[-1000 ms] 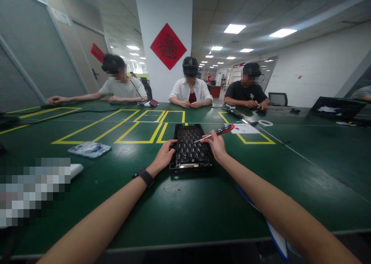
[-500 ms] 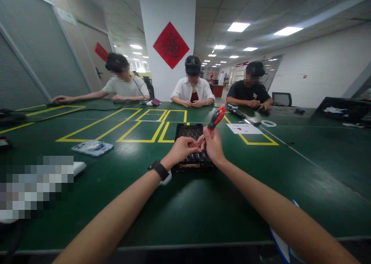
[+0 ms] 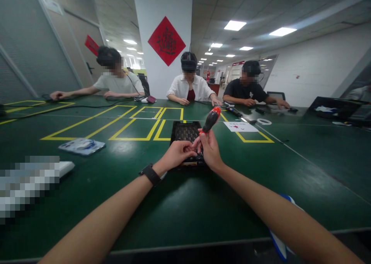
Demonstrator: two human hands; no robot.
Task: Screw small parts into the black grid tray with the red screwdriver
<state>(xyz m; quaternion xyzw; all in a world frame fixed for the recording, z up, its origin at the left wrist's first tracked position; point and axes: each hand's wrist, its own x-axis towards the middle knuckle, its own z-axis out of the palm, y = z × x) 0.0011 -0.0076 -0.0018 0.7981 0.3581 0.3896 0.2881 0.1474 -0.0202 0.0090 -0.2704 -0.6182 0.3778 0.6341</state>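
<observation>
A red-and-black handled screwdriver [image 3: 211,120] is in my right hand [image 3: 212,151], its handle leaning up and to the right. Its shaft slants down between my two hands toward the left fingertips. My left hand [image 3: 176,155] is closed in a pinch beside the shaft; whatever its fingertips hold is hidden. Under both hands lies a black plastic case [image 3: 187,132] with a patterned inner surface. My fingers cover its near part.
A phone [image 3: 82,145] lies on the green table [image 3: 139,221] to the left. A printed white sheet [image 3: 240,127], a white ring [image 3: 264,121] and yellow tape outlines are farther back. Three people sit across the table.
The view has shifted slightly. The screwdriver is still in my right hand over the case. Across the table, the middle and right-hand people have each reached an arm out sideways.
</observation>
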